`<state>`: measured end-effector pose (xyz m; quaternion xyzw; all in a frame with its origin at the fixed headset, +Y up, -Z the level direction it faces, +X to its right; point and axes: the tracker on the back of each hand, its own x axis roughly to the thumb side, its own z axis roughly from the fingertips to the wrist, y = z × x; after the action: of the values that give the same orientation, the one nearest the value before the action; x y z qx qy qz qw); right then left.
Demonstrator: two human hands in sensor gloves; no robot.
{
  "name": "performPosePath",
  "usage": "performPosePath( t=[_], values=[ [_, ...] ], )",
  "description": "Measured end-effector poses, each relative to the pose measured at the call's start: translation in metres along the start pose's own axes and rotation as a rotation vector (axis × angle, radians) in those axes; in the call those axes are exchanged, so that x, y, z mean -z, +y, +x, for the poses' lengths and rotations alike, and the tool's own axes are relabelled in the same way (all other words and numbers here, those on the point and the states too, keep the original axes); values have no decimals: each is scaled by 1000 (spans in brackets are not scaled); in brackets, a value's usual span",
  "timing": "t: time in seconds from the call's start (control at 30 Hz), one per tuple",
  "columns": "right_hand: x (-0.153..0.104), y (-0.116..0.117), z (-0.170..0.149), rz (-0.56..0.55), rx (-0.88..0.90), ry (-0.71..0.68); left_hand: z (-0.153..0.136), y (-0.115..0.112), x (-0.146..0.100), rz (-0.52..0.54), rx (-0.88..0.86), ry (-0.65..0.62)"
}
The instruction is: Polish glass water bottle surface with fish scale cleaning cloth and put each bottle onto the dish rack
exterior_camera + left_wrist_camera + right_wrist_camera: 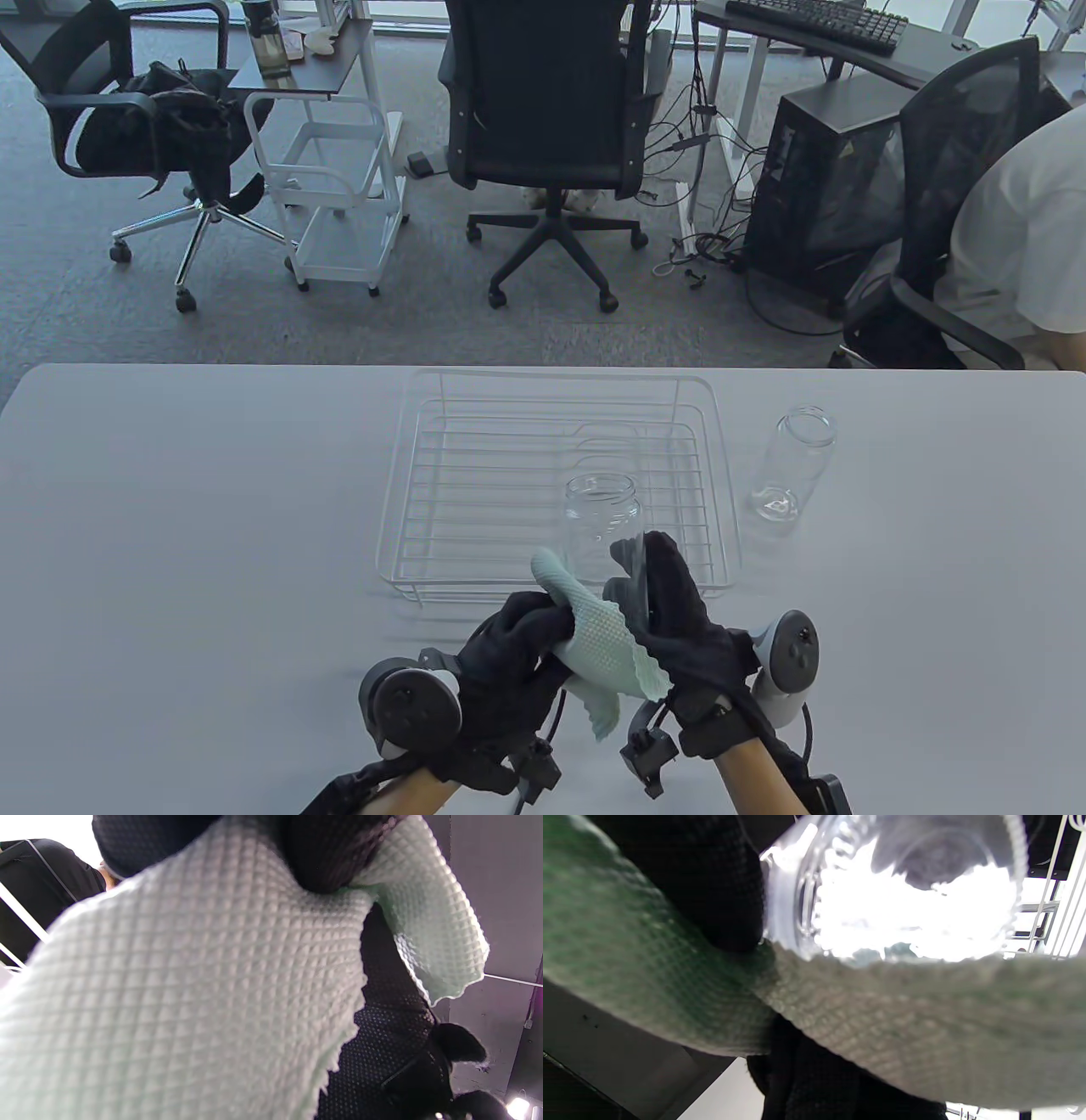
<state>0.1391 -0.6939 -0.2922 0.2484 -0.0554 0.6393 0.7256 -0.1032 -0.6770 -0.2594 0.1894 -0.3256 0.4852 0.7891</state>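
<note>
Right hand (670,607) curls round the bottle (602,518), left hand (517,645) bunches the cloth (607,649) — best to rub with firm, overlapping strokes, grip steady.

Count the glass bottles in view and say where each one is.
2. One glass bottle is held up in front of the dish rack by the right hand, with the cloth against it. The other bottle stands on the table, right of the rack. None seem hidden.
</note>
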Motion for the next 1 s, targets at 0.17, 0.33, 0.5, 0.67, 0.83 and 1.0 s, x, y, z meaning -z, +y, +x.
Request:
performPosePath(
  t=[0.17,0.33,0.5,0.67,0.83,1.0],
  values=[
    [1,4,-5,81,96,43,5,-1,-5,30,12,-31],
    [-1,9,-12,236,192,141,5,6,-5,64,-10,-29],
    [-1,12,-14,353,179,197,-1,13,-6,113,-54,19],
    [-2,19,-16,330,145,171,-4,23,-2,139,-87,43],
    [1,18,-4,197,20,42,-6,38,6,93,-107,42],
    [3,14,6,110,-47,-51,-10,69,6,-78,-1,57]
  ],
)
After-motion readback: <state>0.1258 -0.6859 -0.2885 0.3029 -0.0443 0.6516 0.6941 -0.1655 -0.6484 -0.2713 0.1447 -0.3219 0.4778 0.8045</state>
